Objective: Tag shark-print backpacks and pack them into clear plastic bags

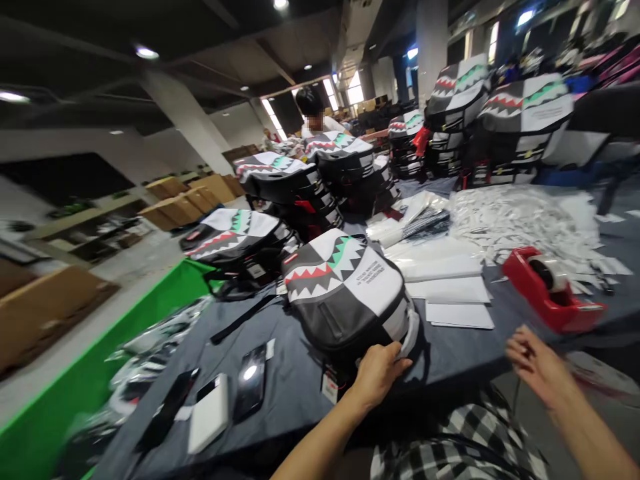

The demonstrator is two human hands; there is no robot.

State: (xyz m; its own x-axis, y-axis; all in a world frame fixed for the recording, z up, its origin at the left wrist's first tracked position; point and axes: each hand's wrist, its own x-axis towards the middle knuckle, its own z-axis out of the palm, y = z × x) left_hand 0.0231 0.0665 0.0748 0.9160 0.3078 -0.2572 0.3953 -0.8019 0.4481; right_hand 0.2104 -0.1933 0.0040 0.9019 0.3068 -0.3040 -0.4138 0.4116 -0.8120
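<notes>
Our left hand (380, 373) grips the backpack (345, 287) at its near edge; our right hand (535, 363) hangs open, seemingly empty. A one-handed tug could knock the phones (250, 381) off the counter (450, 357).

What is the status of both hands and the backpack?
Left hand grips backpack at its near edge. Right hand open, holding nothing. Tape dispenser apart, to the right.

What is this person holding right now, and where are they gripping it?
The left hand grips the shark-mouth backpack at its near edge, fingers curled over it; the right hand holds nothing.
</notes>
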